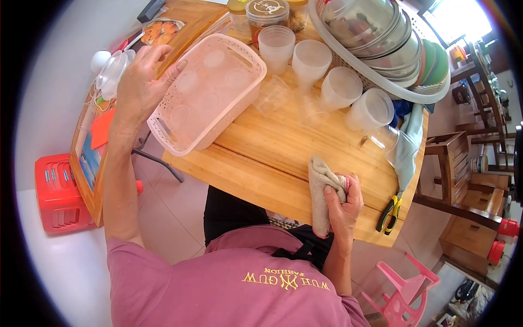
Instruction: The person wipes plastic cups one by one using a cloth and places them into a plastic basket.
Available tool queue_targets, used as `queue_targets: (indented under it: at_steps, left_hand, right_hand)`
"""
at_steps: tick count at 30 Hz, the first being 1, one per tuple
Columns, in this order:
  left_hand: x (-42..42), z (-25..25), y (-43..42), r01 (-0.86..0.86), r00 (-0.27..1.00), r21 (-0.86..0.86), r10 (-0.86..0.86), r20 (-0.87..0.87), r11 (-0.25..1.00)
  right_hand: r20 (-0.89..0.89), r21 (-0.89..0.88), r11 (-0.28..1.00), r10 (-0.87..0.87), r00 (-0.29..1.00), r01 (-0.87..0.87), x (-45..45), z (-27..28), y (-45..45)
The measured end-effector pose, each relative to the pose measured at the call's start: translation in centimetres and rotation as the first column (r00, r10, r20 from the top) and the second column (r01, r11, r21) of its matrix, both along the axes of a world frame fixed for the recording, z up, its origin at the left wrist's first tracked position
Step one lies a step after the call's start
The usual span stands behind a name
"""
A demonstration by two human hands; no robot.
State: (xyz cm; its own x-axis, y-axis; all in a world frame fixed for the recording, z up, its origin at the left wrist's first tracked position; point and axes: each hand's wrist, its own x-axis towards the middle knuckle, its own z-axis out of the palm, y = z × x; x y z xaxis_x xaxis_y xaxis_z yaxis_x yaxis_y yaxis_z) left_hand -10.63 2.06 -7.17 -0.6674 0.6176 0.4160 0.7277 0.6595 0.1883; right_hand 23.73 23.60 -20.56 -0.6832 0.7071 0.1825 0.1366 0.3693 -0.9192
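My right hand [344, 210] grips a folded beige cloth [321, 191] at the table's front edge. My left hand [143, 82] is raised by the left rim of a pink plastic basket [231, 125], fingers apart and thumb pointing over the basket. Whether it touches the rim I cannot tell. Several pale round shapes, perhaps lids or cups, show faintly inside the basket. To its right stand stacks of clear plastic cups [309, 61], [342, 87], [370, 109]. Another clear cup [272, 94] lies tipped beside the basket.
At the back right, a large white basket [376, 76] holds metal bowls [381, 38]. Yellow-black pliers [389, 213] and a light blue cloth [407, 147] are at the table's right edge. Lidded jars [267, 13] stand behind. A pink plastic chair [406, 289] is on the floor.
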Motion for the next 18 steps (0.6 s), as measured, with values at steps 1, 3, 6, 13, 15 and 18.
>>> queue_targets:
  at_steps: [1,3,6,13,15,18]
  left_hand:
    - [0.8,0.7,0.4,0.002,1.000,-0.001,-0.002,0.004,1.000]
    - [3.3,2.1,1.5,0.019,0.999,0.091,-0.023,0.039,0.996]
    - [7.5,2.9,3.0,0.115,0.989,0.168,-0.129,0.075,0.979]
    - [12.5,-6.0,6.1,0.386,0.891,0.178,-0.416,0.182,0.905]
    - [13.1,-7.8,6.0,0.308,0.908,0.167,-0.342,0.242,0.937]
    - [12.9,-8.8,6.3,0.157,0.898,0.121,-0.192,0.395,0.980]
  right_hand:
    - [-0.001,-0.002,1.000,0.001,1.000,-0.001,0.0,0.0,0.0]
    - [0.007,0.002,1.000,0.004,1.000,-0.004,0.0,0.1,0.0]
    - [0.020,-0.001,1.000,0.000,1.000,0.000,0.0,0.2,0.0]
    - [0.007,-0.014,1.000,-0.004,1.000,0.004,0.1,0.1,0.0]
    - [0.009,0.005,1.000,-0.001,1.000,0.001,0.2,0.2,0.0]
    - [0.007,0.011,1.000,0.010,1.000,-0.010,0.1,0.4,0.1]
